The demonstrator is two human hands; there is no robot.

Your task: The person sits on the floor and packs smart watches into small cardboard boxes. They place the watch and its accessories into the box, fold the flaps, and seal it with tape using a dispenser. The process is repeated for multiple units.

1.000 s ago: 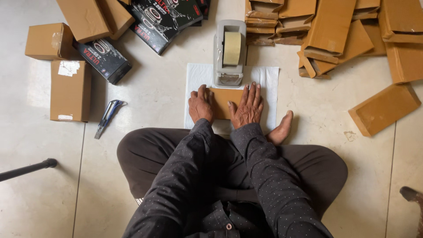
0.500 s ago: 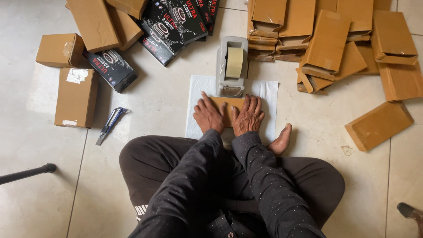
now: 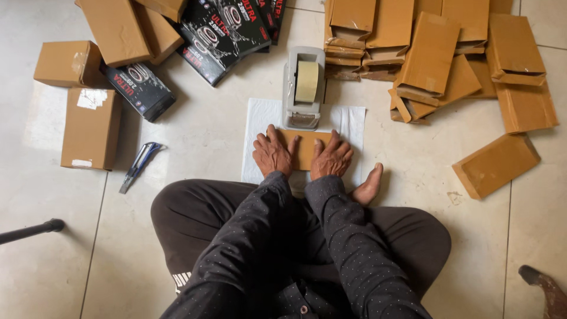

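I sit cross-legged on a tiled floor. A small brown cardboard box lies on a white cloth in front of my legs. My left hand presses flat on the box's left end. On its right end my right hand presses the same way, fingers spread. Just beyond the box stands a grey tape dispenser with a roll of tan tape.
A heap of flat brown boxes lies at the upper right, one apart. Black printed boxes and closed brown cartons are at the upper left. A blue box cutter lies left; my bare foot is beside the cloth.
The camera view has shifted, so everything sits lower in frame. Both hands stay pressed on the small brown box, and nothing else has moved.
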